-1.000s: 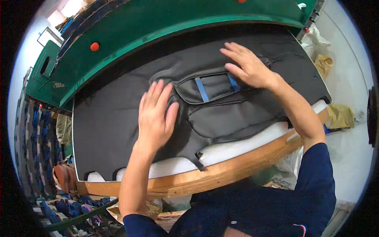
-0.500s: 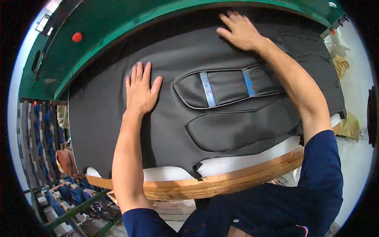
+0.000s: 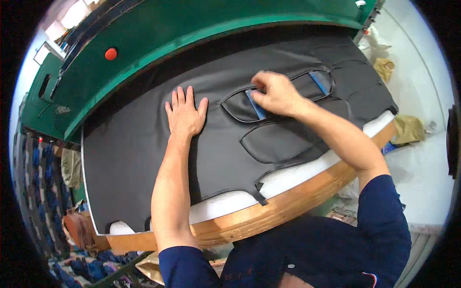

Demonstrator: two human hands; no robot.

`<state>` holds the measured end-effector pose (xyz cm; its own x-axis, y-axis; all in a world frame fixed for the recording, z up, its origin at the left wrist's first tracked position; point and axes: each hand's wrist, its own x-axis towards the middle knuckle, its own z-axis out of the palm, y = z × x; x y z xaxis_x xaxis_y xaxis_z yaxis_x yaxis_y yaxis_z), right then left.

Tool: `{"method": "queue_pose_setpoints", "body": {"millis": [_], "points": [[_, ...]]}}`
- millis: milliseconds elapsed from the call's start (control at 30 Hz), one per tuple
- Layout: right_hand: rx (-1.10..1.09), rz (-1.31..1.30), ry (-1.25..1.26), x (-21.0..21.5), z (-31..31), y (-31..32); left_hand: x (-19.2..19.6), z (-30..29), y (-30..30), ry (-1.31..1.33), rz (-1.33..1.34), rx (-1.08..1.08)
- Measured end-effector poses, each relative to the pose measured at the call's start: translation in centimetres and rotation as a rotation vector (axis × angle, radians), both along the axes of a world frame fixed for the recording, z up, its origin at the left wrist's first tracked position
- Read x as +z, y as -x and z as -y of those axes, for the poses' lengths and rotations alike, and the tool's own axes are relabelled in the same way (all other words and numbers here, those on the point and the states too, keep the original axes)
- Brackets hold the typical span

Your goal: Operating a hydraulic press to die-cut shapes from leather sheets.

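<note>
I logged left hand (image 3: pixel 186 118), fingers splayed over broad black sheet (image 3: pixel 125 149); right hand (image 3: pixel 278 94), curled by straight blue strip (image 3: pixel 258 112); grip unclear.

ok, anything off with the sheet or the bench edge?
One thing: a narrow tongue of the black sheet pokes onto the wooden edge. It looks odd because the sheet curves back on both sides, baring the white surface. I see no spill.
</note>
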<state>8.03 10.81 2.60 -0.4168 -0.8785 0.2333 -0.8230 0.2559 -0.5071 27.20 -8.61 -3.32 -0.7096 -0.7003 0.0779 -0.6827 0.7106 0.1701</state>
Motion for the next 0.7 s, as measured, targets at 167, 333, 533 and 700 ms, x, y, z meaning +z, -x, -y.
{"method": "queue_pose_setpoints", "body": {"millis": [167, 333, 533, 700], "points": [[-0.24, -0.013, -0.205, -1.5, 0.3, -3.1, 0.7, -0.4, 0.5, -0.052, -0.007, -0.017], [-0.502, -0.027, -0.373, -1.6, 2.5, -4.6, 0.4, -0.1, -0.2, -0.083, -0.038, -0.031], [-0.537, 0.076, -0.322, -0.6, 2.1, -4.7, 0.5, -0.4, -0.4, -0.099, 0.003, -0.024], [-0.496, 0.184, -0.229, 2.0, 1.8, -3.4, 0.4, -0.4, -0.4, -0.092, -0.013, -0.018]]}}
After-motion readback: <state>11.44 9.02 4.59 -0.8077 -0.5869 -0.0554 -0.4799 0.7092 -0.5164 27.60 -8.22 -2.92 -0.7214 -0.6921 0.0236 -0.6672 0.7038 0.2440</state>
